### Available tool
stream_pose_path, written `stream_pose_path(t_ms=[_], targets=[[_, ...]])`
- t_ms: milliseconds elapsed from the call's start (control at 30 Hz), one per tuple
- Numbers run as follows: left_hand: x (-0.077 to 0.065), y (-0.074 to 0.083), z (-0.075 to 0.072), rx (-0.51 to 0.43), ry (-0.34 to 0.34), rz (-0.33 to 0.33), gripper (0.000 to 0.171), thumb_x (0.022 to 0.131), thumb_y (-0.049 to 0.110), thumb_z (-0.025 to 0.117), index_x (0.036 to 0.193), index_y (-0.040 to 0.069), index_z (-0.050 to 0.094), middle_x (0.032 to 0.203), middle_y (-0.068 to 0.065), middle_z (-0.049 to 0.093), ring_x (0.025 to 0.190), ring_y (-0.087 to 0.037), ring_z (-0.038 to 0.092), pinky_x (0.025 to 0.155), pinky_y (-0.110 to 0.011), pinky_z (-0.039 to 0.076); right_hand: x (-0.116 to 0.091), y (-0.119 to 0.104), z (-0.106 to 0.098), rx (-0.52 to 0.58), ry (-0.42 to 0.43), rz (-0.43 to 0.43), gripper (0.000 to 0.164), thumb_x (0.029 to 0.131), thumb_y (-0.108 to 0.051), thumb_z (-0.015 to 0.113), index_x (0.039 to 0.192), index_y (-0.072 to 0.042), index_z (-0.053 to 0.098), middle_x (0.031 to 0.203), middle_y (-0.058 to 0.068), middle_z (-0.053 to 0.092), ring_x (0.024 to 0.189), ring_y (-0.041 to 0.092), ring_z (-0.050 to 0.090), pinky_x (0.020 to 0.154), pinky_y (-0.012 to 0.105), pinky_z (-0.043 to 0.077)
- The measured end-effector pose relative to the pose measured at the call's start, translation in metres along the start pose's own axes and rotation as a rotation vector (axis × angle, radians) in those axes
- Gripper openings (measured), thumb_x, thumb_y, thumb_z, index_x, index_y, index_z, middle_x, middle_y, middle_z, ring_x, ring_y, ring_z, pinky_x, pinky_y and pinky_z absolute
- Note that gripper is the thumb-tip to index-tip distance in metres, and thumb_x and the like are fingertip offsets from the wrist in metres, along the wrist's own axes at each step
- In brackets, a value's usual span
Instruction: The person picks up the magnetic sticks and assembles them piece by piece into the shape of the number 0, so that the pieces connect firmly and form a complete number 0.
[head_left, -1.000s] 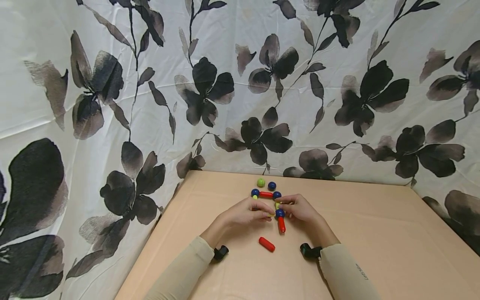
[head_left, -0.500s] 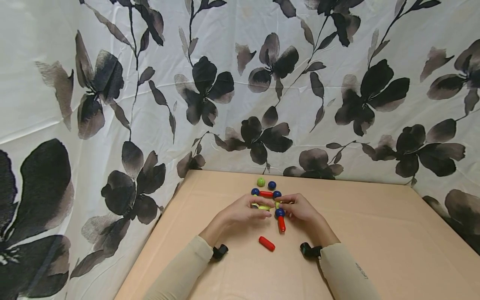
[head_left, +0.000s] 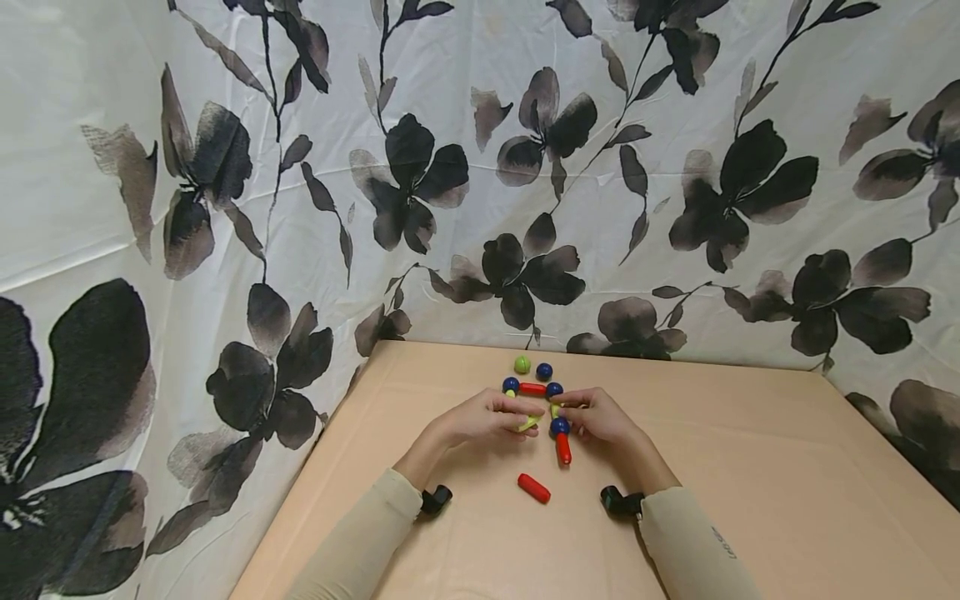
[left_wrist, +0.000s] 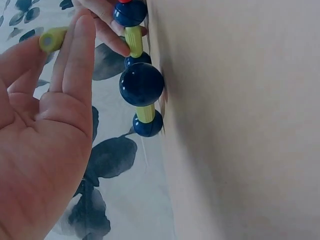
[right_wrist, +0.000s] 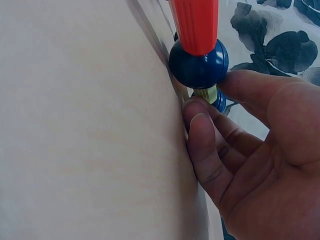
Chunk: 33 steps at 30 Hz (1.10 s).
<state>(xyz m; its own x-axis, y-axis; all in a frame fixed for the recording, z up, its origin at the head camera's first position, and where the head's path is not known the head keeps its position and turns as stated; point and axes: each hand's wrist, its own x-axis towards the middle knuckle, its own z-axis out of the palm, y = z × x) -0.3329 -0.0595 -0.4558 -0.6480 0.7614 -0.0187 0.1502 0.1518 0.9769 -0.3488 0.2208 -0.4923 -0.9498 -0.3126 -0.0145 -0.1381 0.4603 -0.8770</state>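
Note:
My left hand [head_left: 487, 418] pinches a loose yellow-green rod [left_wrist: 53, 39] between thumb and fingers, tilted, left of the assembled ball-and-rod frame. The fingers of my right hand [head_left: 602, 418] grip the frame's right side at a yellow-green rod [right_wrist: 206, 94], the thumb against a blue ball [right_wrist: 198, 64]. From that ball a red rod [head_left: 563, 448] points toward me. The frame's far side is a red rod [head_left: 532, 389] between two blue balls, one at the left [head_left: 511, 385] and one at the right [head_left: 553, 389]. My left fingers partly cover the frame's left side in the head view.
A loose red rod [head_left: 533, 488] lies on the tan tabletop [head_left: 750, 467], nearer to me. Beyond the frame sit a green ball [head_left: 522, 364] and a blue ball [head_left: 544, 372]. A flower-patterned cloth [head_left: 637, 233] hangs behind the table.
The left hand has drawn its yellow-green rod leftward from the near right blue ball and turned it to a tilt. My right hand stays in place on the frame.

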Motion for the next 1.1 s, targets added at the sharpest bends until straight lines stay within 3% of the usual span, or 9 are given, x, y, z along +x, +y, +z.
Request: stream_pose_path(t_ms=[267, 433, 567, 733, 967, 1100], targets=[[-0.004, 0.0, -0.004, 0.124, -0.024, -0.006, 0.036, 0.098, 0.015, 0.073, 0.131, 0.0, 0.07, 0.127, -0.023, 0.071, 0.106, -0.024, 0.071, 0.091, -0.029, 0.058, 0.0, 0.0, 0.001, -0.008, 0.002, 0.008, 0.03, 0.101, -0.01, 0.067, 0.131, -0.004, 0.072, 0.087, 0.007, 0.063, 0.059, 0.019, 0.052, 0.052, 0.023, 0.047], [-0.007, 0.0, -0.008, 0.238, -0.035, -0.072, 0.032, 0.092, 0.019, 0.081, 0.121, 0.007, 0.077, 0.104, -0.011, 0.077, 0.091, -0.02, 0.067, 0.08, -0.028, 0.054, 0.001, 0.0, 0.0, -0.008, -0.002, 0.005, 0.031, 0.102, -0.009, 0.066, 0.131, -0.004, 0.071, 0.084, 0.006, 0.062, 0.06, 0.019, 0.052, 0.052, 0.023, 0.047], [-0.008, -0.002, -0.009, 0.222, -0.049, -0.128, 0.03, 0.09, 0.018, 0.083, 0.116, 0.004, 0.077, 0.092, -0.008, 0.078, 0.083, -0.024, 0.075, 0.078, -0.03, 0.06, 0.001, 0.0, -0.001, -0.001, -0.004, 0.007, 0.031, 0.102, -0.01, 0.066, 0.132, -0.004, 0.071, 0.085, 0.006, 0.061, 0.06, 0.018, 0.052, 0.052, 0.023, 0.047], [-0.008, -0.007, -0.008, 0.212, -0.054, -0.145, 0.027, 0.09, 0.013, 0.083, 0.111, -0.001, 0.076, 0.084, -0.009, 0.077, 0.074, -0.024, 0.076, 0.071, -0.032, 0.062, 0.001, 0.002, -0.001, 0.003, -0.007, 0.007, 0.03, 0.102, -0.01, 0.066, 0.131, -0.004, 0.072, 0.088, 0.007, 0.062, 0.059, 0.018, 0.053, 0.052, 0.023, 0.047], [-0.008, -0.011, -0.007, 0.268, -0.041, -0.149, 0.019, 0.09, 0.019, 0.083, 0.105, 0.009, 0.078, 0.073, -0.008, 0.073, 0.058, -0.018, 0.064, 0.061, -0.025, 0.056, 0.001, 0.002, -0.002, 0.008, -0.013, -0.001, 0.032, 0.102, -0.01, 0.066, 0.132, -0.002, 0.07, 0.087, 0.008, 0.062, 0.06, 0.017, 0.053, 0.052, 0.023, 0.047], [-0.009, -0.01, -0.007, 0.276, -0.012, -0.171, 0.018, 0.091, 0.023, 0.082, 0.105, 0.012, 0.078, 0.074, -0.012, 0.073, 0.057, -0.019, 0.065, 0.057, -0.026, 0.055, 0.001, 0.002, -0.001, 0.016, -0.016, -0.016, 0.033, 0.102, -0.011, 0.067, 0.133, 0.0, 0.069, 0.087, 0.009, 0.063, 0.062, 0.018, 0.053, 0.051, 0.023, 0.047]])
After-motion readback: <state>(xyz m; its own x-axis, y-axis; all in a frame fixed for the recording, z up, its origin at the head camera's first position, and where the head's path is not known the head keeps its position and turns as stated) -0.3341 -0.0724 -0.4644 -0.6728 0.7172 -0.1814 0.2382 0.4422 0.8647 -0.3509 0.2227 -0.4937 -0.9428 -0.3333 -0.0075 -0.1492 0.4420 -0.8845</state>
